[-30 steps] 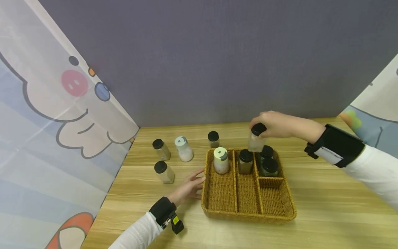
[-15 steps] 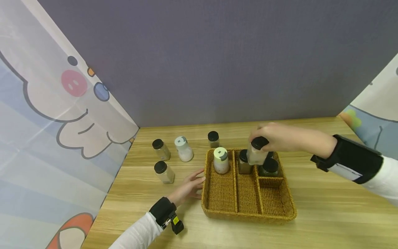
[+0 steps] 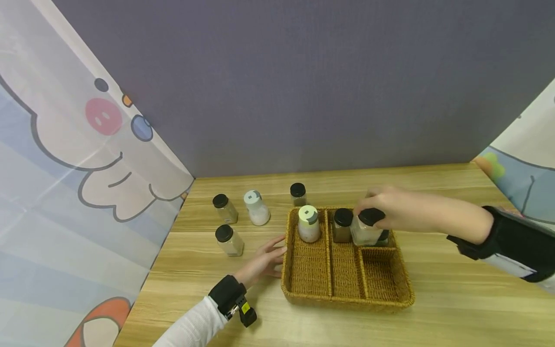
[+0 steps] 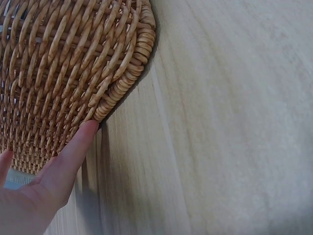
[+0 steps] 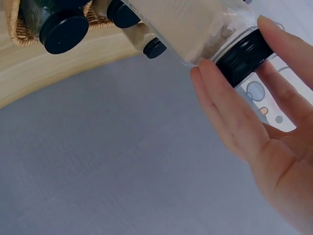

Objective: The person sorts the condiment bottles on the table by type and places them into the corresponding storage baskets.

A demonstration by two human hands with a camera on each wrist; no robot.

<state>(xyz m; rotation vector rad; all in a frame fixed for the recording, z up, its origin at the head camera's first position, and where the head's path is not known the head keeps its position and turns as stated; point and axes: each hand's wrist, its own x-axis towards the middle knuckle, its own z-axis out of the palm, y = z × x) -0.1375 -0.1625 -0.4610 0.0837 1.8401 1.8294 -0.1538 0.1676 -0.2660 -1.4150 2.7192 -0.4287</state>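
In the head view, my right hand [image 3: 396,209] pinches the black lid of a clear spice jar [image 3: 365,235] with pale contents. That jar is over the right rear part of a divided wicker basket [image 3: 342,300] and mostly hides the dark jars standing there. In the right wrist view, thumb and fingers surround the lid of the tilted-looking spice jar [image 5: 195,29]. My left hand [image 3: 263,260] touches the basket's left side with extended fingers, as the left wrist view confirms. A brown-filled jar [image 3: 342,231] and a shaker with a yellow-green cap [image 3: 309,230] stand in the basket.
Left of the basket, two black-lidded jars [image 3: 225,210] and a pale-blue-capped shaker [image 3: 257,212] stand on the wooden table [image 3: 455,289]. A smaller jar [image 3: 298,196] stands just behind the basket. A grey panel [image 3: 303,96] rises at the table's back.
My right hand has brought the spice jar forward and down, from behind the basket to over its right rear compartment. The left hand and basket have stayed put.
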